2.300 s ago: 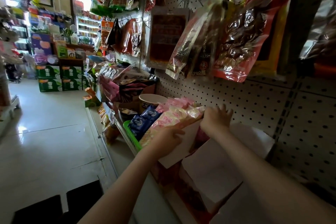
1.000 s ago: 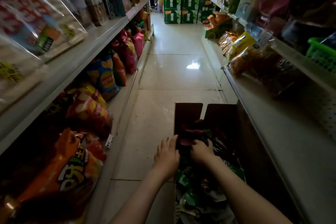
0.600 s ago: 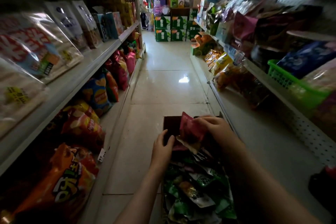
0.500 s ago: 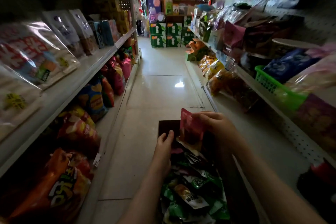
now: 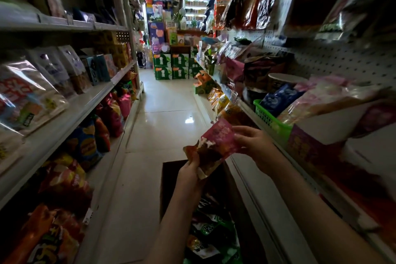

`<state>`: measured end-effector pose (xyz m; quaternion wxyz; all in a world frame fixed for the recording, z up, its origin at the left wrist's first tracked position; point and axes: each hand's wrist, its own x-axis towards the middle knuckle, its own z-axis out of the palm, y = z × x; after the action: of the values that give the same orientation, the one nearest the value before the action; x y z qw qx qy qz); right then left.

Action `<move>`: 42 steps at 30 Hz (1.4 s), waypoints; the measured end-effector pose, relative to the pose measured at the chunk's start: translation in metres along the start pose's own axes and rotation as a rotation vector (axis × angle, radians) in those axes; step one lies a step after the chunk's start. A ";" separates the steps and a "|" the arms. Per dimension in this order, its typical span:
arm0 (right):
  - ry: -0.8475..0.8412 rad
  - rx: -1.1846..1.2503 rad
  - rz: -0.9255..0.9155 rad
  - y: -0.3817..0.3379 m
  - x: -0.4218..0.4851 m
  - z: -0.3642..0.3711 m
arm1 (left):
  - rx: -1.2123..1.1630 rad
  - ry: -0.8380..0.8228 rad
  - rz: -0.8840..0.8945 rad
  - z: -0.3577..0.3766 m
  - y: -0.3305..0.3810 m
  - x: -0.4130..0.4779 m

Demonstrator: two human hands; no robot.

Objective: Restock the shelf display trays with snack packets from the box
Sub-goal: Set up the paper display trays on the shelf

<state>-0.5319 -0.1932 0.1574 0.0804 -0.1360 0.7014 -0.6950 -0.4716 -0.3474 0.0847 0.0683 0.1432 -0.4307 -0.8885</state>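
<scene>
I hold a small bundle of red and pink snack packets (image 5: 214,146) above the open brown cardboard box (image 5: 169,180) on the aisle floor. My right hand (image 5: 255,146) pinches the packets' upper right edge. My left hand (image 5: 189,174) grips their lower left corner. Inside the box lie several green and dark packets (image 5: 212,233). On the right shelf stand a green basket (image 5: 270,121) of blue packets and a white display tray (image 5: 325,128) heaped with pink packets.
Shelves of chip bags (image 5: 83,146) line the left of the narrow aisle. Bags hang from the pegboard (image 5: 342,60) above the right shelf. Green cartons (image 5: 171,66) are stacked at the aisle's far end. A tiled floor (image 5: 167,118) runs between.
I turned from the shelf tray down to the box, reached in with both hands, and lifted out red packets. They now sit higher, nearer the right shelf.
</scene>
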 end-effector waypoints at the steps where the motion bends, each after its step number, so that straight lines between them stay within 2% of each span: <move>1: -0.010 -0.017 0.009 -0.002 -0.002 -0.003 | 0.016 0.035 -0.005 0.005 0.002 -0.002; 6: 0.038 -0.082 -0.036 -0.012 -0.012 -0.010 | 0.175 0.160 -0.074 0.021 0.018 -0.007; 10: 0.070 -0.133 -0.029 -0.027 -0.014 -0.009 | 0.171 0.194 0.033 0.031 0.026 -0.013; 17: 0.149 -0.209 0.006 -0.040 -0.014 -0.016 | -0.012 0.229 0.011 0.046 0.021 -0.017; 22: 0.208 -0.212 0.081 -0.047 -0.014 -0.026 | -0.032 0.221 -0.012 0.062 0.022 -0.019; 24: 0.249 -0.226 0.085 -0.059 -0.013 -0.033 | 0.031 0.166 -0.014 0.071 0.027 -0.016; 30: 0.468 -0.455 -0.106 -0.126 0.009 -0.090 | 0.371 -0.142 -0.010 0.124 0.046 0.001; 33: 0.671 -0.734 -0.140 -0.153 0.014 -0.133 | 0.535 -0.245 0.041 0.154 0.043 0.004; 36: 0.811 -0.922 -0.072 -0.163 0.014 -0.179 | 0.619 -0.301 0.121 0.186 0.032 0.008; 42: 0.863 -1.073 0.071 -0.144 0.005 -0.225 | 0.590 -0.430 0.113 0.227 0.004 0.009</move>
<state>-0.5935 0.0206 0.3062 -0.2618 0.1552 0.9217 -0.2405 -0.5515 -0.1823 0.2195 -0.0191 -0.0572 -0.6802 -0.7305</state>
